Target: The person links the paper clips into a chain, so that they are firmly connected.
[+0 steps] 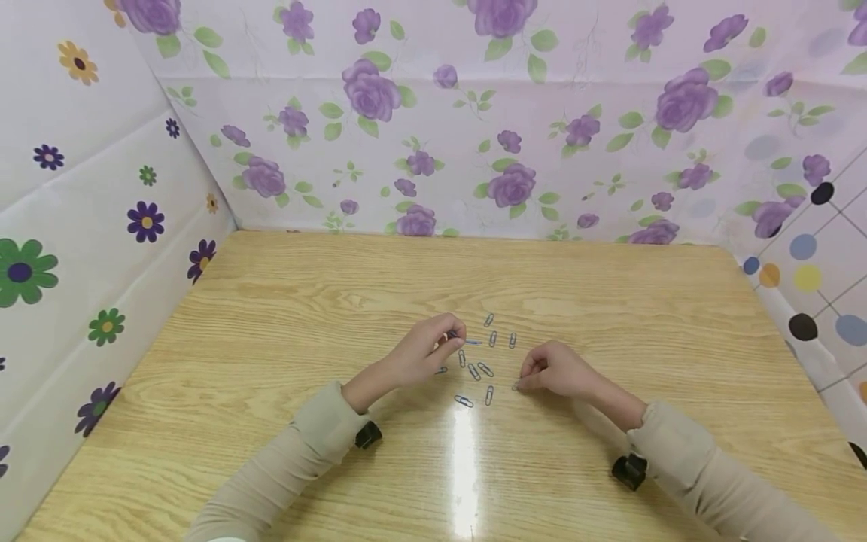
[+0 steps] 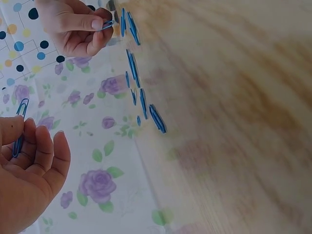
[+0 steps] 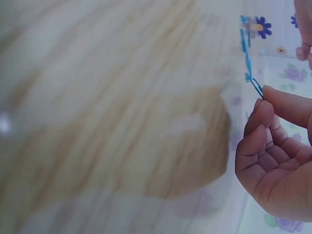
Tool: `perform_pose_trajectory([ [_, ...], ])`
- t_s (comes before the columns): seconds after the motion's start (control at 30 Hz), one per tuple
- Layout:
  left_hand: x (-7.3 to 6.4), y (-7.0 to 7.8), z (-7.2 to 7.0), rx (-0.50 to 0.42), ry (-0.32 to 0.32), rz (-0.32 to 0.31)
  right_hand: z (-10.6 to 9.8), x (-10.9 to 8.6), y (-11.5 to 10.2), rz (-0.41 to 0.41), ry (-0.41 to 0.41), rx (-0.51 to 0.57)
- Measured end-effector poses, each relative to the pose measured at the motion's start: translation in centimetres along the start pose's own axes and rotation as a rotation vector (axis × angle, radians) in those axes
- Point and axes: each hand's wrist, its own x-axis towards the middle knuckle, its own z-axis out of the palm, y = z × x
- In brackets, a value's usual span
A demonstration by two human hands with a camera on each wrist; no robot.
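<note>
In the head view my left hand [image 1: 421, 352] is over the left side of a loose group of blue paper clips. Its thumb and fingertips pinch a blue paper clip [image 2: 23, 108], whose looped end sticks up in the left wrist view. To the right of the group, my right hand [image 1: 558, 369] pinches another paper clip [image 3: 256, 87] by one end between thumb and forefinger, low over the table. Between the two hands several blue paper clips [image 1: 473, 371] lie scattered at various angles, one of them [image 1: 442, 369] partly under the left hand.
The wooden table [image 1: 325, 286] reaches back to a wall covering [image 1: 460, 150] with purple flowers. Patterned sheets close off the left and right sides. A bright reflection shows on the tabletop near the front. Black straps [image 1: 630, 471] sit at both wrists.
</note>
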Motion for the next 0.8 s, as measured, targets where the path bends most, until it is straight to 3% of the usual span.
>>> perform_pose_trajectory([
  [0.4,0.0,0.2,-0.1,0.004,-0.008,-0.005,-0.6,-0.2,-1.0,0.007,0.020,0.090],
  [0.8,0.0,0.1,-0.1,0.006,-0.009,-0.014,-0.9,-0.3,-2.4,-0.044,0.063,0.184],
])
